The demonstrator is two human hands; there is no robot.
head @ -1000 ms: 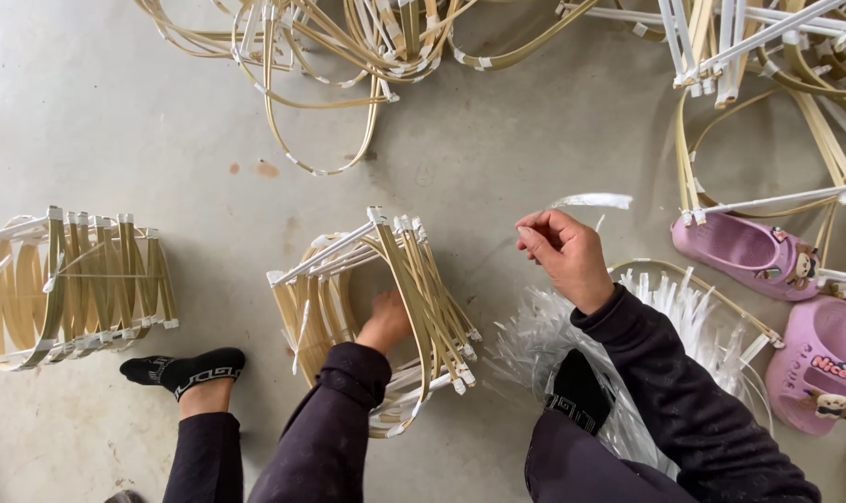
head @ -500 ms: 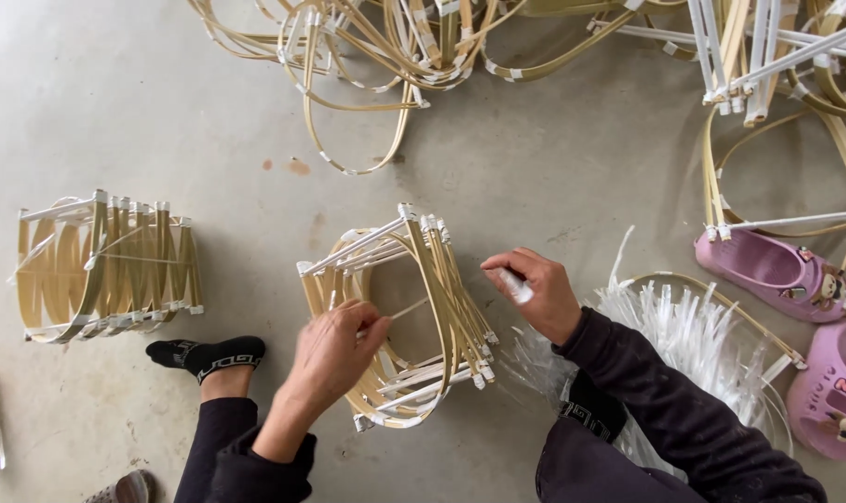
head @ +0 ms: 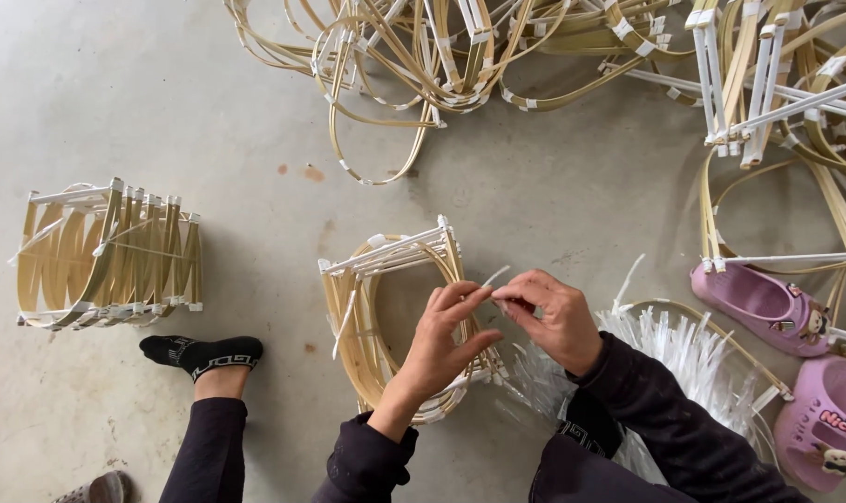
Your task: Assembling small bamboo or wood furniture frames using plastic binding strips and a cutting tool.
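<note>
A bundle of bent bamboo hoops (head: 376,307) with white taped ends stands on the concrete floor in front of me. My left hand (head: 441,340) and my right hand (head: 548,317) meet just above its right side. Both pinch a thin white plastic strip (head: 494,278) between thumb and fingers; its free end sticks up to the right. The strip looks like those in the heap of white plastic strips (head: 683,359) beside my right forearm.
A second tied bundle of bamboo hoops (head: 106,256) stands at the left. Loose bamboo hoops (head: 423,65) and white-edged frames (head: 767,84) lie along the top. Two pink clogs (head: 767,307) rest at the right. My socked left foot (head: 199,354) is at lower left.
My left hand rose from the bundle's lower side to meet the right hand. The right hand, earlier stretched out pulling a strip, came in over the bundle. The view shifted slightly.
</note>
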